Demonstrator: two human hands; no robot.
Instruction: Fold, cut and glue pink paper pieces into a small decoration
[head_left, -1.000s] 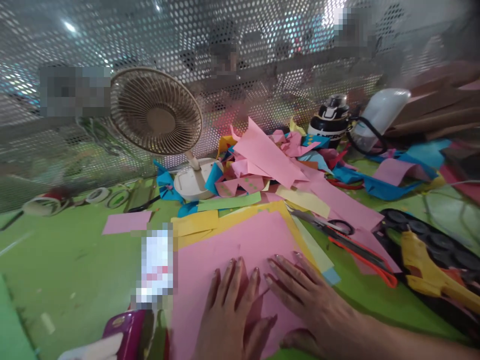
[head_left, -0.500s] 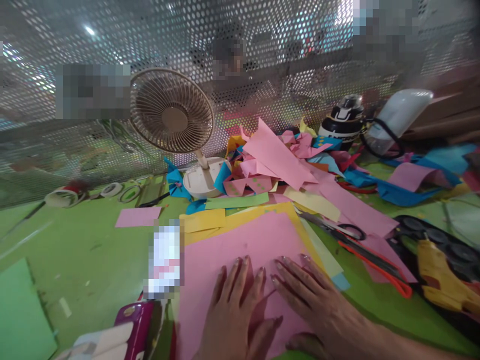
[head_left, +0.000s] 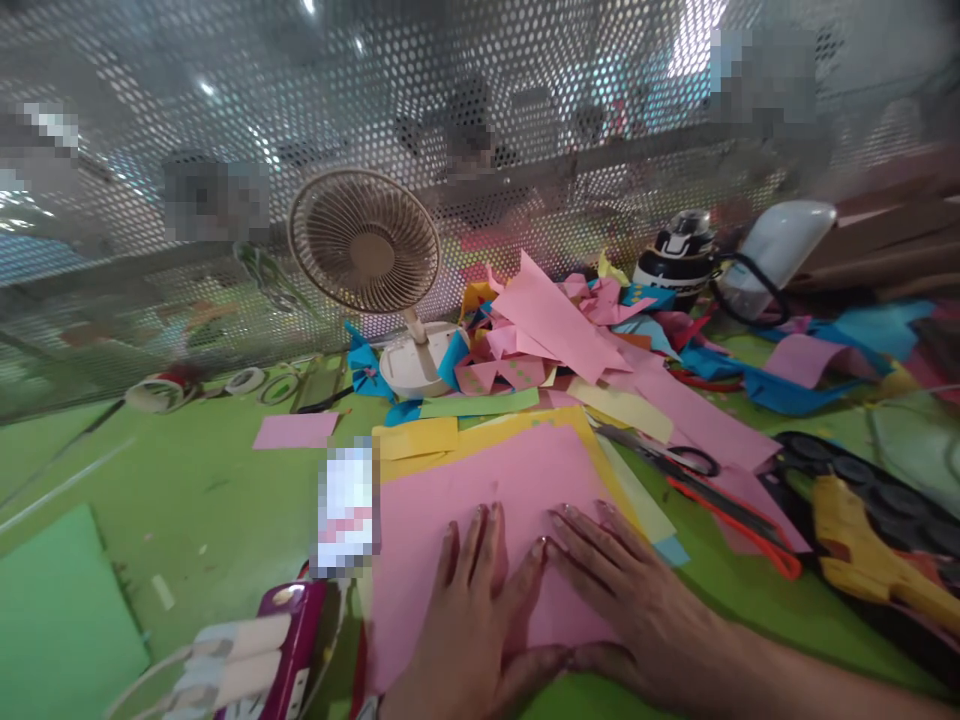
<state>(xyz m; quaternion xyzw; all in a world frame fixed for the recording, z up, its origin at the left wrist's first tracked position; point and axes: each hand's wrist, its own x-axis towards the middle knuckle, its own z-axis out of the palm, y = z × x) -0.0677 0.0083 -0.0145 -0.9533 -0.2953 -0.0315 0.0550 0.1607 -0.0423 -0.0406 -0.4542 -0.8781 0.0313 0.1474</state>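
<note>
Presses the left hand (head_left: 476, 605) and the right hand (head_left: 645, 595) palm down on a pink sheet (head_left: 420, 540), over its lower half, on the green table (head_left: 210, 500) straight ahead. Has the left fingers straight and partly spread, with the index well apart from the other three and the thumb angled inward. Has the right fingers straight too, slightly fanned, slanting away and to the left. Grips nothing with either hand. Holds the thumb tips together near the sheet's close edge, touching or just short of it; cannot tell which. Holds the left index tip right beside the right index finger, with contact again unclear.

Shows a yellow sheet (head_left: 491, 433) under the pink one, along the far and right edges, then a pale green sheet (head_left: 641, 490) farther right. Has a yellow strip (head_left: 416, 438) lying across the far left corner. Shows cutting tools (head_left: 720, 500) to the right, then a yellow glue gun (head_left: 855, 550) against a black tray (head_left: 862, 490). Has a purple box (head_left: 296, 620) with white plugs (head_left: 247, 655) near the left hand. Beyond the sheets, shows a fan (head_left: 371, 255), heaped paper scraps (head_left: 551, 310) and a black bottle (head_left: 675, 265), all before a perforated screen (head_left: 247, 100).
</note>
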